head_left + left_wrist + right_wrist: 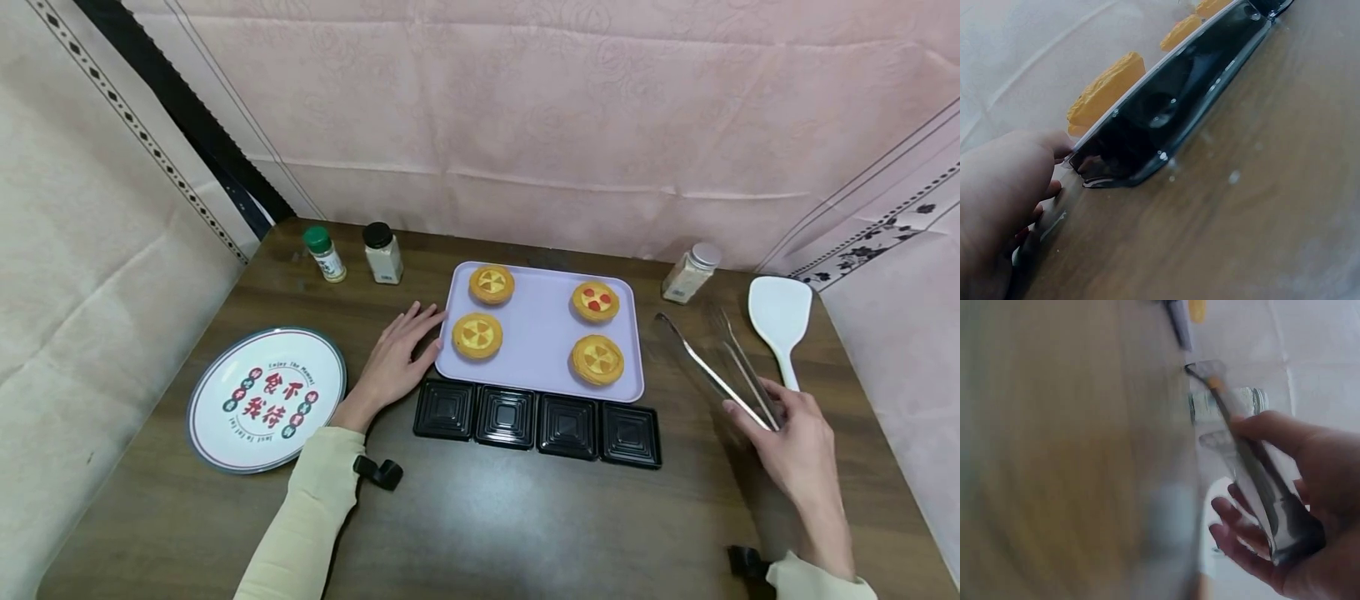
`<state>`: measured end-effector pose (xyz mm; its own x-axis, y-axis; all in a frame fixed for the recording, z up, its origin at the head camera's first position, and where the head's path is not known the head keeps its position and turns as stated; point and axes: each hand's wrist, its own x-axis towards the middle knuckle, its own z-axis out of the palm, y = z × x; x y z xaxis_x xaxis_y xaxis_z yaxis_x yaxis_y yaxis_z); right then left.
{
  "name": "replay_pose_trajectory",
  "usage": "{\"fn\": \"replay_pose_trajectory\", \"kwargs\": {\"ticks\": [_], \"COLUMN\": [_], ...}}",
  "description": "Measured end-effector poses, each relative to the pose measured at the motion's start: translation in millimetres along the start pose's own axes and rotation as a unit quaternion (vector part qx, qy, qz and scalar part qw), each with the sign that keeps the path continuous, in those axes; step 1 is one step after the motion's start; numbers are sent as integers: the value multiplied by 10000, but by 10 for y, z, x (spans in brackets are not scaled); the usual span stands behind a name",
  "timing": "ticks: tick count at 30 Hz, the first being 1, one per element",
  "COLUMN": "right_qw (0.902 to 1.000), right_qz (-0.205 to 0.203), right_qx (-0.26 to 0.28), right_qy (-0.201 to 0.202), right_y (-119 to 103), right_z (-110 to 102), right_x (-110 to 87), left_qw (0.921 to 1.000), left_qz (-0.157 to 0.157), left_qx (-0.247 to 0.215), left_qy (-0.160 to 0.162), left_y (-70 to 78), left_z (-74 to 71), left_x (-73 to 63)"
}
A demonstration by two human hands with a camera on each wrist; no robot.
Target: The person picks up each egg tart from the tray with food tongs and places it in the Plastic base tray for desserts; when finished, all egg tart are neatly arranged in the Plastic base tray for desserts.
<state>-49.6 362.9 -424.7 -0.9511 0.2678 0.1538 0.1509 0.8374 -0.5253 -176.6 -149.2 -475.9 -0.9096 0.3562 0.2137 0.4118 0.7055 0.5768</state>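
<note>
My left hand lies with fingers extended at the left edge of a lilac tray, touching its rim. The left wrist view also shows the fingers of this hand at the tray's corner. Several yellow egg tarts sit on the tray; one at the back right, a tart with red pieces, stands out. In my right hand I hold metal tongs, their arms apart and nothing between the tips. The tongs point toward the back, right of the tray.
Several black square dishes stand in a row along the tray's front edge. A printed round plate lies at left. Behind are a green-lidded jar, a black-lidded jar and a white-lidded shaker. A white spatula is at right.
</note>
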Motion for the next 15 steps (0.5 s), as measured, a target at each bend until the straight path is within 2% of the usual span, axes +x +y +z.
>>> {"fn": "replay_pose_trajectory", "kwargs": {"ticks": [4, 7, 11, 15], "right_qw": [9988, 9978, 9967, 9947], "right_qz": [79, -179, -694, -967], "right_qx": [195, 241, 233, 359], "right_qy": [437, 587, 355, -52], "right_y": [-126, -235, -391, -559], "right_z": [-116, -185, -241, -242], "right_x": [-49, -51, 4, 98], "left_qw": [10000, 10000, 10000, 10000], "left_qz": [-7, -4, -8, -48], "left_qx": [13, 21, 11, -1], "left_qy": [-35, -50, -43, -21], "left_y": [15, 18, 10, -1], "left_z": [-1, 0, 7, 18], "left_x": [15, 26, 27, 4]}}
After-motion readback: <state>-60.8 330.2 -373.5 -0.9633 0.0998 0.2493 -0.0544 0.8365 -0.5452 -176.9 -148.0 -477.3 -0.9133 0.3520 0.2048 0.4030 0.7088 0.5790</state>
